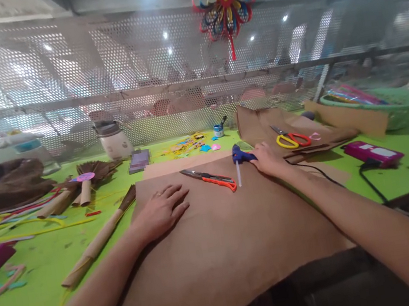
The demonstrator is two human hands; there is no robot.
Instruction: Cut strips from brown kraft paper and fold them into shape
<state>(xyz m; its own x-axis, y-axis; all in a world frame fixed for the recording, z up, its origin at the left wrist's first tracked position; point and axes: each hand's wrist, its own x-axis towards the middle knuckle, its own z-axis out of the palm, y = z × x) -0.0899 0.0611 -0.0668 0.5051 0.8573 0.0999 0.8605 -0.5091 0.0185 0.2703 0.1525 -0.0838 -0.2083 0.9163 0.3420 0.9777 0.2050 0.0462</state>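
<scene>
A large sheet of brown paper point(220, 244) lies spread over the green table point(44, 274) in front of me. My left hand point(161, 212) rests flat on the sheet's left part, fingers stretched out. My right hand point(268, 159) reaches to the sheet's far edge and closes around the handle of a blue glue gun point(239, 156), whose white glue stick points toward me. An orange utility knife point(212, 179) with its blade out lies on the sheet between my hands.
Yellow-and-red scissors point(290, 139) lie on more brown paper at the back right. A green basket point(396, 105) and a magenta box point(373, 153) are further right. Rolled paper tubes point(97, 241), strips and scraps lie on the left. A perforated metal screen stands behind.
</scene>
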